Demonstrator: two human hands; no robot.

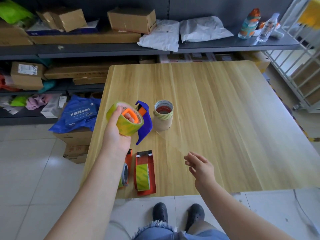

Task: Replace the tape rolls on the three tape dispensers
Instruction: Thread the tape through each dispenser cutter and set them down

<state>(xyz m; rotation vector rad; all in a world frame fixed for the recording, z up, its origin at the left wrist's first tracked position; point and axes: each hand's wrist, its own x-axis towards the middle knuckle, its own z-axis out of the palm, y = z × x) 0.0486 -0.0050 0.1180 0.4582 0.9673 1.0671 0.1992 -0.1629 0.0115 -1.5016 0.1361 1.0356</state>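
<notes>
To seat the tape roll (129,124) well, the left hand (115,134) should hold the blue dispenser (144,122) steady while the right hand (199,168), fingers loosely spread and seemingly pinching a clear tape strand, draws it taut. The left hand's fingers curl around roll and hub, just left of the stacked cardboard cores (163,116); the right hand hovers nearer the person, right of the cores.

Wooden table (216,104), grey shelves (103,49), tiled floor (31,170)
</notes>
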